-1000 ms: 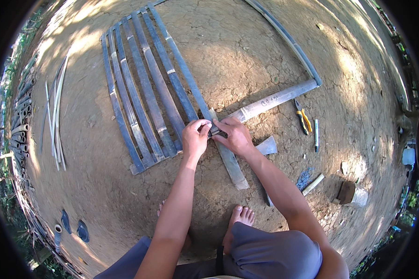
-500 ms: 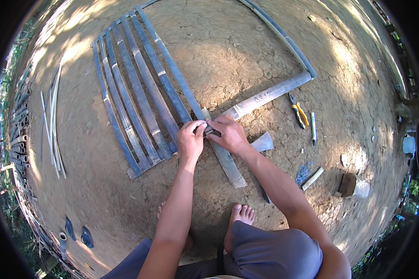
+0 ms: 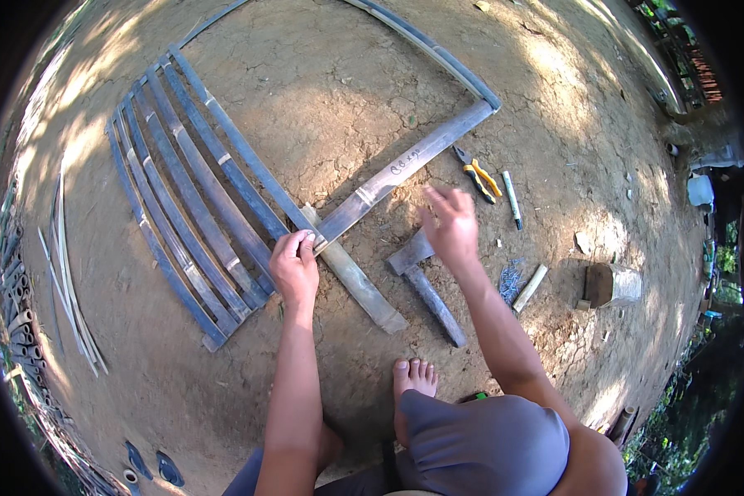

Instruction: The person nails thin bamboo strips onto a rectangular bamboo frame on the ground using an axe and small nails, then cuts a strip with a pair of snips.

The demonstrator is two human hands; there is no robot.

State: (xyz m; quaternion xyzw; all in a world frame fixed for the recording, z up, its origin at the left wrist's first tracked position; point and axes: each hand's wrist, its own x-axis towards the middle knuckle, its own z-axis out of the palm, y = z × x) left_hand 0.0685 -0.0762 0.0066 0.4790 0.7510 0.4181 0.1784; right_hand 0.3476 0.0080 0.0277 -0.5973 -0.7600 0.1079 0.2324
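Note:
Where a long bamboo slat (image 3: pixel 248 161) meets the near bamboo rail (image 3: pixel 405 165) and a short bamboo piece (image 3: pixel 364 289) beneath, my left hand (image 3: pixel 296 269) is closed, pinching the slat's end. Its fingertips hide part of that corner. Several more split-bamboo slats (image 3: pixel 192 183) lie side by side to the left, making part of a flat frame. My right hand (image 3: pixel 453 230) is raised over the ground, fingers apart, and nothing shows in it. Just below and left of it lies a hatchet (image 3: pixel 430 299) with a broad metal head.
Pliers (image 3: pixel 481 183) with yellow-black handles and a white marker (image 3: pixel 512 201) lie right of the rail. Nearer are a pile of nails (image 3: pixel 510 277), a short stick (image 3: pixel 530 288) and a wooden block (image 3: pixel 616 285). Thin strips (image 3: pixel 70 281) and sandals (image 3: pixel 169 469) lie at left.
My right hand has left the corner and moved right, toward the hatchet. My left hand stays at the corner. The whole view has shifted, with the frame now further left.

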